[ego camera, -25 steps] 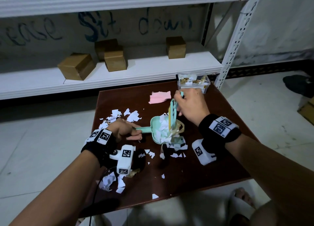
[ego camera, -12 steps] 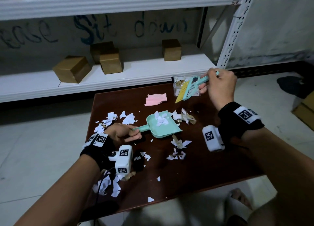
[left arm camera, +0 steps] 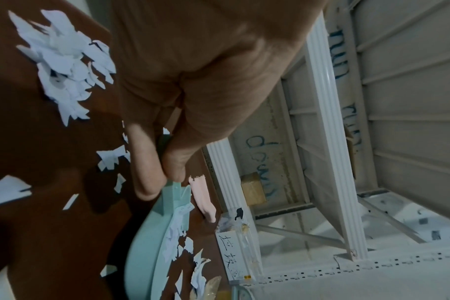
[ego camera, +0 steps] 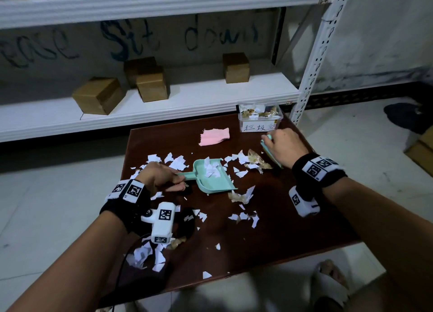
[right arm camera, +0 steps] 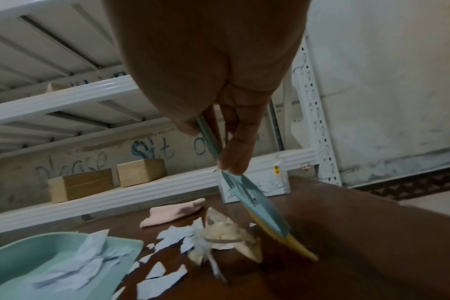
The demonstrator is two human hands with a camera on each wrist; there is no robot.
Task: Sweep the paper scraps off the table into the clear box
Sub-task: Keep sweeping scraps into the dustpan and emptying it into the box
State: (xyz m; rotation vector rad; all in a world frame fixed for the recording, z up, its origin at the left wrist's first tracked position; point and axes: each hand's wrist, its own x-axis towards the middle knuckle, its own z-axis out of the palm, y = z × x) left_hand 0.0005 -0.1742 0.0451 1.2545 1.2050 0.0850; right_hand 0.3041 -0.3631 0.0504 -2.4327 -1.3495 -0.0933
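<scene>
Resting beside the brush (ego camera: 271, 153) in right-hand fingers (ego camera: 273, 140): paper scraps (ego camera: 253, 161).

Glossy wooden table (ego camera: 269, 241), plastic dustpan (ego camera: 210, 178)

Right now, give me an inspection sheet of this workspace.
Surface: dark brown table, paper strewn over most of it.
Job's things: white paper scraps in loose patches; a few in the green dustpan; clear box at the far right corner, already holding scraps; small brush down at the table beside a crumpled tan scrap.
Clutter: pink cloth left of the box.
Hands: left hand grips the dustpan handle; right hand grips the brush.
Cables: black cable hangs below the left wrist.
Surroundings: white shelving with cardboard boxes behind the table.
</scene>
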